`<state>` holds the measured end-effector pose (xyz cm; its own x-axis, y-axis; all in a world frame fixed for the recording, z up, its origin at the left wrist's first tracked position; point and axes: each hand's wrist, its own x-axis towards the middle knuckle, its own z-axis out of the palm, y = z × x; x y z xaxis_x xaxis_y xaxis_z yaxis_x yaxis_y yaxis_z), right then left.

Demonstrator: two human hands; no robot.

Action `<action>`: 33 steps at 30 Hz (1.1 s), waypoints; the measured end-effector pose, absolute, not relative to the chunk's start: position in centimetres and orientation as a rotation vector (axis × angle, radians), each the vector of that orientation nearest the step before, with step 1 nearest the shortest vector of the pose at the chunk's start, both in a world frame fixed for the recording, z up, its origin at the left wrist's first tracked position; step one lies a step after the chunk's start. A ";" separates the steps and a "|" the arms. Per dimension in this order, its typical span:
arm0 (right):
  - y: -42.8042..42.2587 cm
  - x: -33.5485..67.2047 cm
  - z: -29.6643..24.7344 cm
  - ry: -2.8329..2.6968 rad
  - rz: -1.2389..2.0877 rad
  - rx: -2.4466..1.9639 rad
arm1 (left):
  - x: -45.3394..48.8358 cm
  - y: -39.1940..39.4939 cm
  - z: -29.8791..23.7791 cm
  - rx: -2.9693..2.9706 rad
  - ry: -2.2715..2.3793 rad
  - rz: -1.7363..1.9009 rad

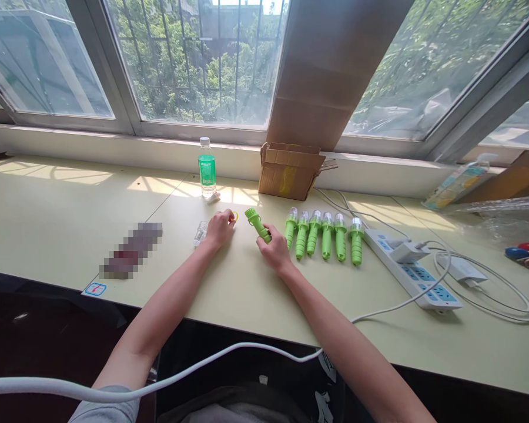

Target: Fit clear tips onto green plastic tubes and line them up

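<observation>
Cable [229, 351], white and thick, runs across the bottom of my head view, below the near edge of the pale surface [251, 302]. Over that surface I have both bare arms stretched out. My right hand [274, 249] is closed around the lower part of a green ribbed tube [255, 221], which tilts so that its uncapped end points away and to the left. My left hand [220, 228] pinches a small yellow ring [234, 217] at its fingertips, near the tube's uncapped end but apart from it. Just beside that wrist a clear cap [200, 234] lies on the surface. To the right of my right hand I see six capped green tubes [327, 238] side by side, then a white power strip [417, 286] with chargers and looped leads. Left of my left arm, a pixelated patch [132, 252] covers something I cannot make out. Farther back stand an upright bottle [207, 169] with a green label and, to its right, a cardboard box [286, 173]. Beyond them, windows [203, 70] show bars and green leaves.
</observation>
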<state>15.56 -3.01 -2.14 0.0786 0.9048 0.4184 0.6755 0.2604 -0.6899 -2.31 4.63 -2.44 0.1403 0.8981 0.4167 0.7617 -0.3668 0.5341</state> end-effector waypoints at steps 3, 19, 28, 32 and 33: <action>-3.0 15.6 -2.1 -1.659 0.336 -1.475 | -2.4 4.4 -2.2 2.123 1.526 1.206; -3.0 15.9 -2.2 -1.664 0.345 -1.500 | -1.9 3.5 -1.3 1.771 1.319 1.498; -3.1 16.0 -2.2 -1.754 0.292 -1.488 | -2.0 3.8 -1.6 1.830 1.271 1.454; -3.1 16.0 -2.2 -1.821 0.269 -1.444 | -2.0 3.8 -1.7 1.874 1.269 1.396; -3.1 16.1 -2.3 -1.835 0.267 -1.434 | -2.0 3.8 -1.7 1.883 1.259 1.377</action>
<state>16.06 -3.06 -2.28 -0.0630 0.8951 0.4414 0.7320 0.3421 -0.5892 -2.01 3.76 -1.67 0.0679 0.8799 0.4703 0.3900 -0.4573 0.7993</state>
